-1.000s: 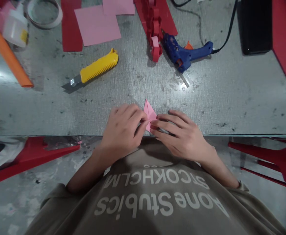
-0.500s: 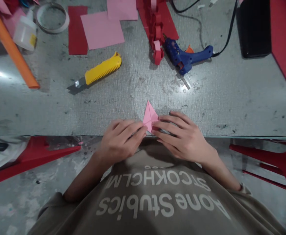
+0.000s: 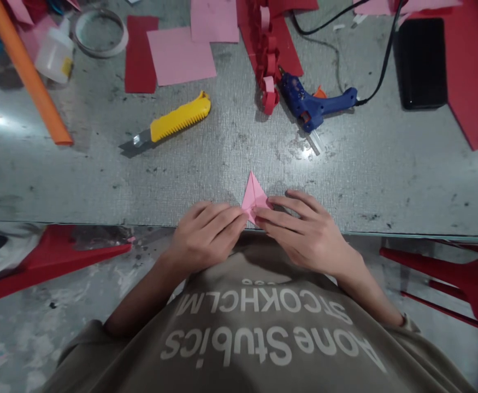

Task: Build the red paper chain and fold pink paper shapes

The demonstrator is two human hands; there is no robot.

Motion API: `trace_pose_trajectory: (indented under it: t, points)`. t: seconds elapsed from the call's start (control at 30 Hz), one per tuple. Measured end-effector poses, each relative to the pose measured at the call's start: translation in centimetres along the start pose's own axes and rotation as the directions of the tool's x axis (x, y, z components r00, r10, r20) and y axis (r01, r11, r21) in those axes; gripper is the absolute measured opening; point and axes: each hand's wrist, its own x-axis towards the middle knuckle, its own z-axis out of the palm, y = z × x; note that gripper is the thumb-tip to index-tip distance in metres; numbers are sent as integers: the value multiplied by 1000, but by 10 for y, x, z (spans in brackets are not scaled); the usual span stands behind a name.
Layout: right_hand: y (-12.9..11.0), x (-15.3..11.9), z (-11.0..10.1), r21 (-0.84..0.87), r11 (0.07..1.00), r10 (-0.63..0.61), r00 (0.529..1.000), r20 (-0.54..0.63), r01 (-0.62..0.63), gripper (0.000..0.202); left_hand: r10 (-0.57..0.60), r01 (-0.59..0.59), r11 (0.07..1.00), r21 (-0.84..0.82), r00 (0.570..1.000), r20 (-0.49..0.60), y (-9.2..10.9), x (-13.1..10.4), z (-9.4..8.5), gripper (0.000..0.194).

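Observation:
A small piece of folded pink paper lies at the table's near edge, its point facing away from me and a crease running down its middle. My left hand has its fingers drawn together, the tips gripping the paper's lower left corner. From the other side, my right hand holds the paper down with its fingertips on the right and lower part. Its fingers are slightly apart, and both thumbs are mostly hidden. The fingertips cover part of the paper's lower edge.
Beyond the hands lie a yellow box cutter, a blue glue gun with its cord, and a red and pink paper chain. Pink sheets, a tape roll, a glue bottle and a black case sit further back.
The view has shifted slightly, so the things on the table appear a little further right. My right fingertips have shifted slightly on the paper; both hands remain on it.

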Motion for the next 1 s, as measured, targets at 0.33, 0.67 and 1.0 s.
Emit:
trace_pose_trajectory:
  t: [0.33, 0.67, 1.0]
  points:
    - [1, 0, -1, -29, 999, -33, 999, 30, 34, 44, 6, -6, 1000, -16, 1000, -17, -1, -3, 3, 22]
    - [-1, 3, 1, 4, 1000, 12, 1000, -13, -12, 32, 4, -4, 1000, 6, 1000, -9, -2, -3, 1, 18]
    - [-1, 2, 3, 6, 999, 31, 999, -30, -31, 32, 0, 1, 996, 84, 1000, -8, 4, -4, -4, 24]
